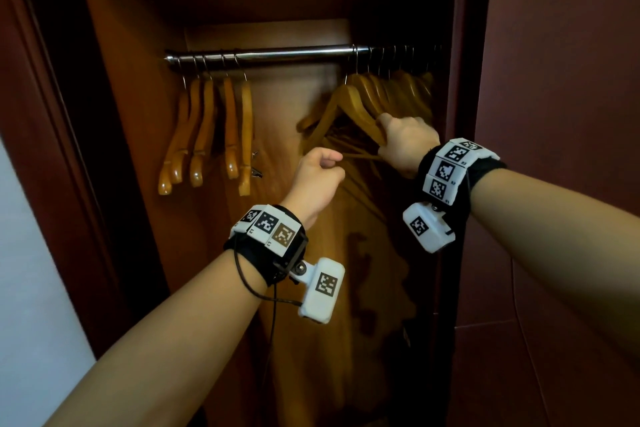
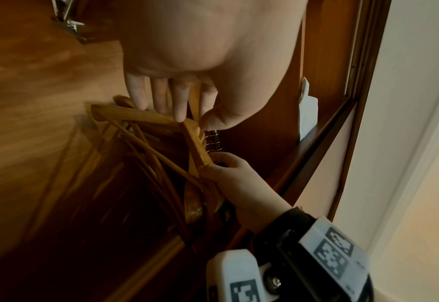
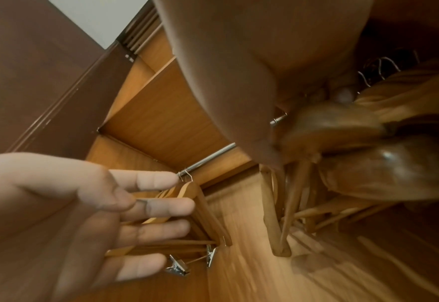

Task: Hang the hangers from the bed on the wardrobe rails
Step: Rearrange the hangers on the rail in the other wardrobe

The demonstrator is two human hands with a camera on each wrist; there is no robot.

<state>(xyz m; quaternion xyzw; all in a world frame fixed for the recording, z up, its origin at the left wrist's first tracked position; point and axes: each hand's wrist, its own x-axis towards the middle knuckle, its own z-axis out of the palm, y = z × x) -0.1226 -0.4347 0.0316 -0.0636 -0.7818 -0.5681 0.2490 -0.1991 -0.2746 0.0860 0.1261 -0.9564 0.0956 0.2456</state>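
Left hand (image 1: pixel 317 177) is hovering nearest the camera, fingers loosely curled and holding nothing, just beside the bunch's lower bars. Right hand (image 1: pixel 407 142) is gripping the arm ends of the right bunch of wooden hangers (image 1: pixel 367 97), fingers curled round them. Their hooks are already sitting on the rail (image 1: pixel 294 54), bunched at its right end. Likely step: settling this batch; next move probably calls for letting go and spreading the hooks along the bare middle. Wardrobe (image 1: pixel 138 114) is also holding five hangers (image 1: pixel 207 128) at the rail's left end. Bed is not showing.
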